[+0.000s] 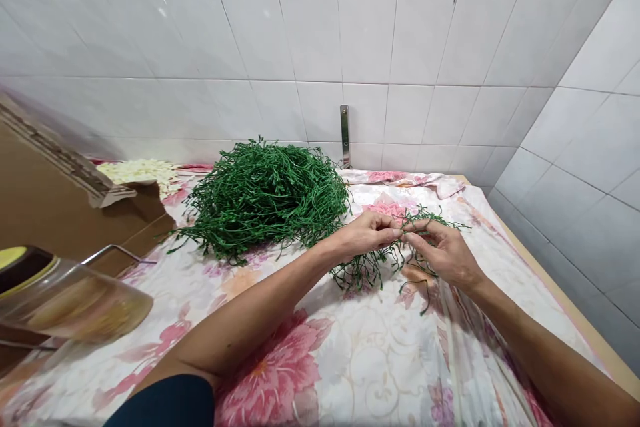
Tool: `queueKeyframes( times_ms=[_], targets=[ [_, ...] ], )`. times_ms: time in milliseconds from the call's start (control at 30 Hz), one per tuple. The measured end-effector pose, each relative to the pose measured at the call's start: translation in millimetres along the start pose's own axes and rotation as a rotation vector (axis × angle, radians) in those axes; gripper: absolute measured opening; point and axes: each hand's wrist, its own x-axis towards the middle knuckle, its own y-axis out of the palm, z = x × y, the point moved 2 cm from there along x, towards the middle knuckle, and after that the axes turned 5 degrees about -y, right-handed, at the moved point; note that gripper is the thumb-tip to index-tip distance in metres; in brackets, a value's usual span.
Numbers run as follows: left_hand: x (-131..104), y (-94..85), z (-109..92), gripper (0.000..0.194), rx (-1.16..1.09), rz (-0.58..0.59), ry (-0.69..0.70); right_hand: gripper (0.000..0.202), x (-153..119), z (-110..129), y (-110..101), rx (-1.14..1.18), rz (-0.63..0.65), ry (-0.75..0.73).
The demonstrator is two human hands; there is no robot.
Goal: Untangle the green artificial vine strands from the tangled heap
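Thin green stems with small bud-like tips, seemingly artificial, form a large tangled pile [270, 197] on the floral cloth [370, 360]. To the right of it, my left hand [370, 235] and my right hand [445, 250] meet fingertip to fingertip. Both are closed in a pinch on green stems [431, 215] that stick out above and between the fingers. A smaller bunch of stems [360, 272] lies on the cloth beneath my left hand, and a few loose ones hang below my right hand. My fingers hide the exact spot where the stems are gripped.
A cardboard box [60, 180] stands at the left, near a clear jar [85, 303] with a dark and yellow lid and a bent metal wire [113, 248]. Pale yellow pieces [143, 172] are heaped behind the box. White tiled walls [310, 33] close off the back and right; a metal bracket [345, 137] is fixed there.
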Motion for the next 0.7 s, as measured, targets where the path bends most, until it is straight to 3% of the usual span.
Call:
queueKeyframes(
  times_ms=[133, 333, 533, 700],
  targets=[
    [2.2, -0.1, 3.3, 0.048, 0.056, -0.025, 0.034, 0.026, -1.3, -1.1, -0.5, -0.031, -0.035, -0.023],
    [4.0, -1.5, 6.5, 0.037, 0.214, -0.195, 0.056, 0.029, -1.7, -0.5, -0.4, 0.011, -0.013, 0.002],
    [3.0, -0.5, 2.7, 0.039, 0.157, -0.207, 0.07, 0.033, 0.4, 0.0, 0.4, 0.26, 0.008, 0.104],
    [3.4, 1.5, 1.7, 0.039, 0.1, -0.196, 0.017, 0.032, -0.1, -2.5, 2.8, 0.291, 0.006, 0.13]
  ],
)
